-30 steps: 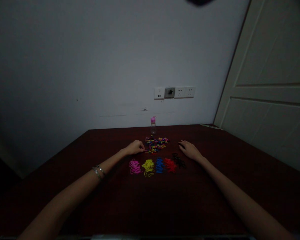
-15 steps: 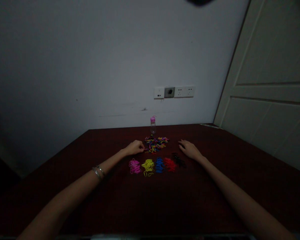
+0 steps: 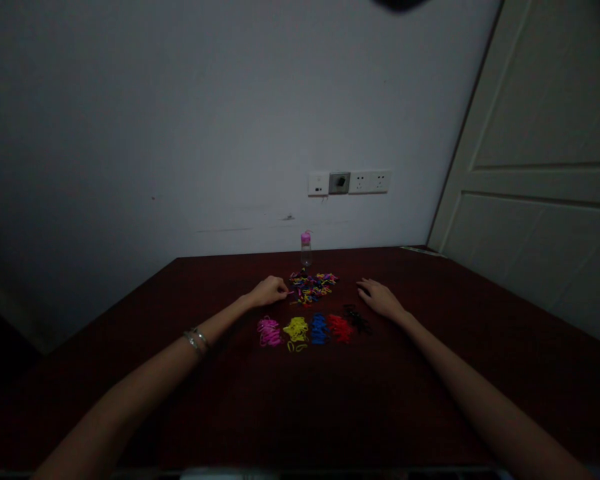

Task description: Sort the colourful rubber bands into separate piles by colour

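Observation:
My left hand (image 3: 273,291) is pinched on a small pink band at the left edge of a mixed pile of coloured bands (image 3: 314,285). To the right of that pile, my right hand (image 3: 379,297) lies on the table with its fingers apart and holds nothing. Nearer to me is a row of sorted bands: a pink heap (image 3: 269,331), a yellow heap (image 3: 296,329) with two loose yellow bands just below, a blue heap (image 3: 319,329), a red heap (image 3: 340,328) and a black heap (image 3: 357,319) close to my right hand.
A clear bottle with a pink cap (image 3: 306,250) stands behind the mixed pile on the dark red table (image 3: 290,407). Behind it are the wall and a row of sockets (image 3: 360,183). A pale panelled door (image 3: 535,173) is at the right.
My left hand has moved up very slightly, and the pink band at its fingertips shows more clearly. My right hand has stayed in place.

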`<state>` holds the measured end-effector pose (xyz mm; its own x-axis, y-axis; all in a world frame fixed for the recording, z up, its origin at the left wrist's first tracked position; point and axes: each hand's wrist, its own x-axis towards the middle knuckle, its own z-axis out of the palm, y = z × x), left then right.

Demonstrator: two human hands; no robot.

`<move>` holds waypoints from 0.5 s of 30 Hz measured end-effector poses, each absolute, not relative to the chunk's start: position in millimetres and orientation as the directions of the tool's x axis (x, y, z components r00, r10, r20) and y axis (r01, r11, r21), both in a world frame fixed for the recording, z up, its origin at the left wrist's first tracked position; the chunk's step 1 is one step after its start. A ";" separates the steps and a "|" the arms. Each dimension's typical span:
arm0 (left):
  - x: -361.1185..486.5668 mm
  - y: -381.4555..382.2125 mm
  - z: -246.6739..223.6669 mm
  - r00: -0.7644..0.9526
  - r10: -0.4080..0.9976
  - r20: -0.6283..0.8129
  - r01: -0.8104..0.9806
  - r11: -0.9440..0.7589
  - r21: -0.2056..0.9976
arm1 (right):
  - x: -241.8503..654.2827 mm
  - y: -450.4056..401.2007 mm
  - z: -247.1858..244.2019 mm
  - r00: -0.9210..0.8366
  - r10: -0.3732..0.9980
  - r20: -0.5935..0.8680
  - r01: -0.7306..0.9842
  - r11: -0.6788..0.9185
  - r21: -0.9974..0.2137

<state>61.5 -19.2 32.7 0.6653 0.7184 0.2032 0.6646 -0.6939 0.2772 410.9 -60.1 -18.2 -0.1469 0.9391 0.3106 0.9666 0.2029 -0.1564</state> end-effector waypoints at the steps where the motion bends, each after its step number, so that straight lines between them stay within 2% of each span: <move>1: 61.4 -18.9 34.9 0.669 0.712 0.213 0.659 -0.701 0.272 | 411.0 -60.1 -18.3 -0.147 0.938 0.313 0.967 0.203 -0.155; 10: 66.0 -20.7 64.8 0.668 0.672 0.318 0.598 -0.740 0.309 | 411.9 -57.2 -20.8 -0.153 0.933 0.325 0.964 0.213 -0.158; 15: 72.2 -25.4 76.1 0.639 0.702 0.313 0.582 -0.708 0.401 | 412.1 -57.1 -20.1 -0.152 0.936 0.317 0.964 0.211 -0.160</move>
<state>72.2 -25.4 76.1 0.6393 0.7024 0.3130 0.5817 -0.7079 0.4005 412.1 -57.1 -20.1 -0.1524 0.9361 0.3170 0.9644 0.2110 -0.1596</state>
